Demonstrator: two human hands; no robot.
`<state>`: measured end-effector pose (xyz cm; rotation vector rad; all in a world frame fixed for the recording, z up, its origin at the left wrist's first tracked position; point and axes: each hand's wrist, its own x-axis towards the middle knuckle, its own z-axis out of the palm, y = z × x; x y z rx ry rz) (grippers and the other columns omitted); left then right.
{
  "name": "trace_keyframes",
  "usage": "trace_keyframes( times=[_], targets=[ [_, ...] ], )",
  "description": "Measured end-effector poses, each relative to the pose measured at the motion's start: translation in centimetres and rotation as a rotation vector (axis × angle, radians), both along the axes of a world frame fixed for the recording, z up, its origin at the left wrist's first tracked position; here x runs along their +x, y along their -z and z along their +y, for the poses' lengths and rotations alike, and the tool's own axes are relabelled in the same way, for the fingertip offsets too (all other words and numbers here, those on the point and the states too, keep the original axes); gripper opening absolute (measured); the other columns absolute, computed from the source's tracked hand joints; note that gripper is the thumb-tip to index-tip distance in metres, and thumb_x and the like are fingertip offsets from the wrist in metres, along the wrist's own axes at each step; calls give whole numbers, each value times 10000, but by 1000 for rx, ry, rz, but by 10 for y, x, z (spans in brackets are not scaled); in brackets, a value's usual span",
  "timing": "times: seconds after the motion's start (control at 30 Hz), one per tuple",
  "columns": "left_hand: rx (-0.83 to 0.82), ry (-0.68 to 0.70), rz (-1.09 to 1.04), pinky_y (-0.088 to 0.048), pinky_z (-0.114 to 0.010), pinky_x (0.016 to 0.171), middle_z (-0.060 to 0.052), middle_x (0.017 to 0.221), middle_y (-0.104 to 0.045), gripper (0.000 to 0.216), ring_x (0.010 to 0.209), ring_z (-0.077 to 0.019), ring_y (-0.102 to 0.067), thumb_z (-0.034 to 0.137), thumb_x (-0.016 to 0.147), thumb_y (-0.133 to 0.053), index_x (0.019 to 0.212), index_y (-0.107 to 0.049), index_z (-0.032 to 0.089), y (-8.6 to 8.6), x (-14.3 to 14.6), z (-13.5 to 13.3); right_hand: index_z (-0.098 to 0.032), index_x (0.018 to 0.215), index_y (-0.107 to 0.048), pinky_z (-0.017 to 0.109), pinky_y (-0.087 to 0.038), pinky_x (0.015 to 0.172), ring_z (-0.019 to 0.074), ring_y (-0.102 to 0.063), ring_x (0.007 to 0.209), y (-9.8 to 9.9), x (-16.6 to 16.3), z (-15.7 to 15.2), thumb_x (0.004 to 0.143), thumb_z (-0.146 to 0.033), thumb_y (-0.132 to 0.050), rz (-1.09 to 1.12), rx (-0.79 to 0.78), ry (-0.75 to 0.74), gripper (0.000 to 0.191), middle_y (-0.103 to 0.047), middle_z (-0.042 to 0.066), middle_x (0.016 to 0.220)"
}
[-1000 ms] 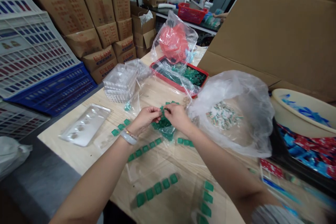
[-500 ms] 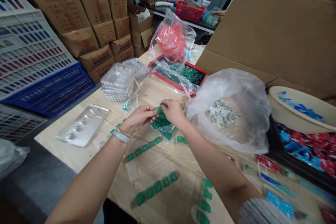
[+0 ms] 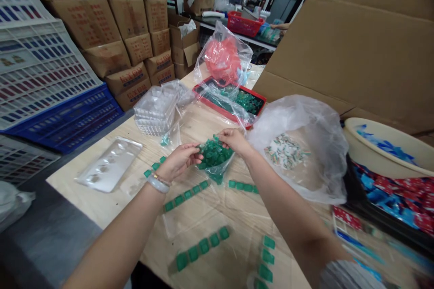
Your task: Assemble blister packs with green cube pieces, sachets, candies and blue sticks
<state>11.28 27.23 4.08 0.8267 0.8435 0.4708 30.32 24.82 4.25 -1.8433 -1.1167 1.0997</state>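
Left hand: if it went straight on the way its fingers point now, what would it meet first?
Probably the heap of green pieces, right at the fingertips of the left hand; whether they already touch is hard to tell.

1 head-worn view, forward-down over the table (image 3: 205,126)
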Motion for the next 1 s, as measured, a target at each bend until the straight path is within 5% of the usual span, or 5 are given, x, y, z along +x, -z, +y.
trace_keyframes(
  times=[0.17, 0.37, 0.57, 0.7, 1.0],
  targets=[
    [520, -169, 291, -445, -319, 801, -124, 1072, -538, 543, 932, -177, -546, 145, 704, -516, 1228, -378, 115, 9, 24, 17, -166, 670, -480, 179, -337, 427, 76, -441, 431, 1, 1, 12, 641, -175, -576, -298, 81, 55, 101, -431, -75, 478],
    [1269, 409, 673, -314, -419, 945, -133, 1261, -371, 556, 1165, -301, -340, 416, 669, -594, 1167, -485, 195, 21, 49, -2, -140, 808, -522, 202, -393, 629, 102, -521, 668, 10, 9, -2, 645, -9, -413, -589, 170, -109, 235, -554, 5, 702],
    [1361, 292, 1103, -376, -400, 832, -153, 1031, -504, 353, 1010, -287, -453, 231, 789, -432, 1122, -509, 143, 22, 55, 37, -133, 849, -572, 250, -404, 691, 170, -530, 796, 5, 13, -43, 670, -141, -549, -931, -33, -346, 181, -568, 90, 877],
    [1411, 193, 1074, -371, -374, 850, -155, 1141, -465, 431, 1031, -267, -451, 203, 781, -439, 1207, -445, 143, 13, 52, 45, -145, 793, -624, 302, -407, 726, 240, -532, 885, 6, 14, -43, 688, -199, -578, -1018, -84, -417, 127, -600, 120, 854],
    [1215, 474, 765, -425, -274, 718, -69, 793, -622, 178, 770, -191, -573, 283, 702, -531, 782, -634, 161, 16, 75, -2, -140, 896, -614, 251, -452, 671, 115, -578, 661, 8, 38, -37, 690, -120, -530, -30, 129, -50, 224, -636, 18, 742]
  ],
)
